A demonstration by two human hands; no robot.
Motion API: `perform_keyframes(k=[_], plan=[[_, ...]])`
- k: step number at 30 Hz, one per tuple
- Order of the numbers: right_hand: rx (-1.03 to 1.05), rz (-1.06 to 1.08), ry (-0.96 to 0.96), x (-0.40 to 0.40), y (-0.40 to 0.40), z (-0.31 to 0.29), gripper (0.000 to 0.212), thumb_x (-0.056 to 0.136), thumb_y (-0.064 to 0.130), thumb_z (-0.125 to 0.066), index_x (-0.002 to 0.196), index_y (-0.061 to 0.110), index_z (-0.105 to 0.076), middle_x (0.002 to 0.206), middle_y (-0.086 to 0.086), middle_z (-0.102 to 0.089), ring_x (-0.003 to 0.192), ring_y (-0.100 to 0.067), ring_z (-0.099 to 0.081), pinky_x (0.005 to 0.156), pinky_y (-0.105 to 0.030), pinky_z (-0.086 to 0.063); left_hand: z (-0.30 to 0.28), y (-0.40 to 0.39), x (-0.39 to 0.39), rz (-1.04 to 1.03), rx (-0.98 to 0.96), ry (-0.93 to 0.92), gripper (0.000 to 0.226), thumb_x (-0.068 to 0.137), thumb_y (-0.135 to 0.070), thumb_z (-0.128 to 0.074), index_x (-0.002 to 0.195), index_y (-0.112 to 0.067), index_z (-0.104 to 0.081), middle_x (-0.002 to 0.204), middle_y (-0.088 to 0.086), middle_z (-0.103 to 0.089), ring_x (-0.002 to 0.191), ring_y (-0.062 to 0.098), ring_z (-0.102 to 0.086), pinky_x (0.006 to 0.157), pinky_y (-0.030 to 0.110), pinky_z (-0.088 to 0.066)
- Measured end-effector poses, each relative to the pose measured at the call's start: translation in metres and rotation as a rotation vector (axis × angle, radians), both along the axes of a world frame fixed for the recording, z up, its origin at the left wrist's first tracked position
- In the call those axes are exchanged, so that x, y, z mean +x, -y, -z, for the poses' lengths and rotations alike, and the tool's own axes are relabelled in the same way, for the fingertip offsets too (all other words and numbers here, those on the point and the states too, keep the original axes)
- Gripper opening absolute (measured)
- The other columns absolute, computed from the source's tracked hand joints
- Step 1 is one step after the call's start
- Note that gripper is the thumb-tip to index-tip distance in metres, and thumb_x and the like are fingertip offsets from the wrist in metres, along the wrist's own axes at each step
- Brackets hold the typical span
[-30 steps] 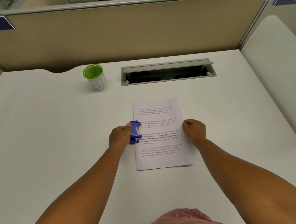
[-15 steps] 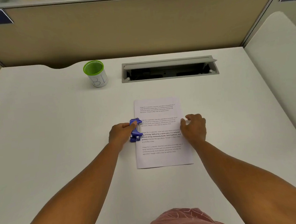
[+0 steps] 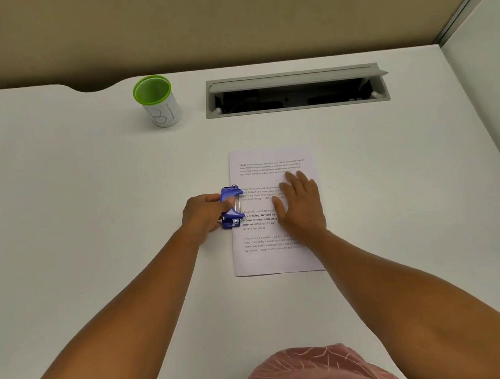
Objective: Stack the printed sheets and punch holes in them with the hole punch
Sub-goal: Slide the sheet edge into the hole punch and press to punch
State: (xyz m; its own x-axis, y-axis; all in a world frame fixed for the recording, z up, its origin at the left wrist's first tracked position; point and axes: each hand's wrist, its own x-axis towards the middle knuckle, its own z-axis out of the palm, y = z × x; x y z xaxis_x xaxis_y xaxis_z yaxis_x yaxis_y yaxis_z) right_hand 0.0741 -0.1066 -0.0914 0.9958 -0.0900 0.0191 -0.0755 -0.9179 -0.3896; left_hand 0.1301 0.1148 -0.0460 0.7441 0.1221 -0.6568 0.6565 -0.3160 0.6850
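Observation:
A stack of printed sheets (image 3: 262, 256) lies flat on the white desk (image 3: 81, 201), long side running away from me. A blue hole punch (image 3: 231, 207) sits over the middle of the stack's left edge. My left hand (image 3: 204, 211) grips the punch from the left, thumb on its handle. My right hand (image 3: 300, 206) rests flat on the right half of the sheets, fingers spread, hiding part of the text.
A green-rimmed white cup (image 3: 157, 100) stands at the back left. An open grey cable tray (image 3: 295, 90) is set into the desk behind the sheets. A beige partition (image 3: 231, 22) walls off the back, and another desk surface (image 3: 485, 99) adjoins at the right.
My right hand has opened from a fist at the stack's right edge and slid left onto the sheets, lying flat. My left hand stays on the punch. The camera has tilted down.

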Motion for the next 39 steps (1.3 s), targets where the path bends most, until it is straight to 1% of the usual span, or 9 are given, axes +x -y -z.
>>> perform_keyframes(k=[3, 7, 11, 15, 19, 23, 28, 37, 39], plan=[[0.0, -0.006, 0.01, -0.003, 0.0, 0.007, 0.049, 0.098, 0.042, -0.038, 0.134, 0.012, -0.052, 0.157, -0.004, -0.034, 0.148, -0.026, -0.018, 0.122, -0.047, -0.009, 0.003, -0.002, 0.002, -0.029, -0.028, -0.02, 0.049, 0.072, -0.028, -0.087, 0.116, -0.016, -0.068, 0.107, 0.006, -0.074, 0.093, 0.021, -0.073, 0.084, 0.041, -0.06], [-0.007, 0.004, 0.018, -0.004, -0.001, 0.009, 0.052, 0.098, 0.044, -0.034, 0.136, 0.013, -0.051, 0.158, -0.003, -0.032, 0.149, -0.025, -0.016, 0.122, -0.047, -0.009, 0.004, -0.003, 0.005, -0.005, 0.006, -0.011, 0.053, 0.072, -0.031, -0.086, 0.119, -0.018, -0.065, 0.11, 0.004, -0.072, 0.092, 0.019, -0.072, 0.078, 0.035, -0.06], [-0.013, 0.011, 0.015, -0.005, -0.002, 0.008, 0.052, 0.099, 0.044, -0.034, 0.137, 0.013, -0.05, 0.158, -0.003, -0.031, 0.15, -0.023, -0.015, 0.123, -0.046, -0.008, 0.002, -0.001, 0.004, -0.008, 0.024, -0.006, 0.049, 0.073, -0.029, -0.086, 0.116, -0.019, -0.065, 0.111, 0.005, -0.071, 0.092, 0.019, -0.072, 0.075, 0.033, -0.06], [-0.017, 0.012, -0.002, -0.004, -0.002, 0.006, 0.053, 0.099, 0.044, -0.034, 0.138, 0.012, -0.05, 0.159, -0.002, -0.029, 0.15, -0.023, -0.014, 0.123, -0.046, -0.007, 0.001, -0.001, 0.007, -0.025, 0.023, -0.006, 0.044, 0.072, -0.027, -0.087, 0.111, -0.022, -0.066, 0.109, 0.003, -0.071, 0.088, 0.016, -0.072, 0.065, 0.029, -0.059], [-0.013, 0.018, 0.006, -0.005, -0.002, 0.007, 0.053, 0.099, 0.045, -0.034, 0.138, 0.013, -0.051, 0.159, -0.001, -0.029, 0.15, -0.022, -0.014, 0.122, -0.046, -0.007, 0.011, -0.002, 0.003, 0.011, 0.123, 0.086, 0.041, 0.072, -0.031, -0.086, 0.106, -0.021, -0.065, 0.105, 0.004, -0.072, 0.088, 0.02, -0.072, 0.079, 0.038, -0.061], [-0.018, 0.018, 0.009, -0.006, -0.003, 0.008, 0.053, 0.099, 0.045, -0.034, 0.139, 0.013, -0.05, 0.16, -0.002, -0.029, 0.15, -0.023, -0.013, 0.123, -0.045, -0.006, 0.01, -0.003, 0.006, 0.014, 0.101, 0.068, 0.037, 0.073, -0.027, -0.087, 0.1, -0.021, -0.064, 0.096, -0.001, -0.068, 0.068, 0.008, -0.068, 0.059, 0.026, -0.059], [-0.018, 0.02, 0.002, -0.006, -0.003, 0.007, 0.054, 0.099, 0.045, -0.033, 0.14, 0.013, -0.048, 0.161, -0.001, -0.026, 0.151, -0.022, -0.011, 0.123, -0.044, -0.004, 0.006, 0.0, 0.008, 0.047, 0.124, 0.054, 0.036, 0.075, -0.026, -0.085, 0.103, -0.019, -0.063, 0.093, -0.006, -0.063, 0.072, 0.011, -0.069, 0.074, 0.036, -0.062], [-0.034, 0.026, 0.0, -0.006, -0.003, 0.009, 0.055, 0.098, 0.046, -0.032, 0.141, 0.014, -0.048, 0.161, -0.001, -0.026, 0.151, -0.021, -0.011, 0.123, -0.044, -0.004, 0.006, -0.002, 0.013, 0.057, 0.133, 0.012, 0.036, 0.073, -0.028, -0.087, 0.099, -0.023, -0.061, 0.09, -0.005, -0.064, 0.068, 0.009, -0.068, 0.067, 0.032, -0.062], [-0.037, 0.027, -0.002, -0.006, -0.004, 0.009, 0.055, 0.098, 0.046, -0.032, 0.141, 0.014, -0.047, 0.161, -0.001, -0.026, 0.151, -0.021, -0.011, 0.123, -0.044, -0.005, 0.006, -0.002, 0.014, 0.057, 0.135, 0.005, 0.038, 0.073, -0.029, -0.087, 0.101, -0.022, -0.062, 0.091, -0.004, -0.065, 0.068, 0.011, -0.068, 0.069, 0.034, -0.063]])
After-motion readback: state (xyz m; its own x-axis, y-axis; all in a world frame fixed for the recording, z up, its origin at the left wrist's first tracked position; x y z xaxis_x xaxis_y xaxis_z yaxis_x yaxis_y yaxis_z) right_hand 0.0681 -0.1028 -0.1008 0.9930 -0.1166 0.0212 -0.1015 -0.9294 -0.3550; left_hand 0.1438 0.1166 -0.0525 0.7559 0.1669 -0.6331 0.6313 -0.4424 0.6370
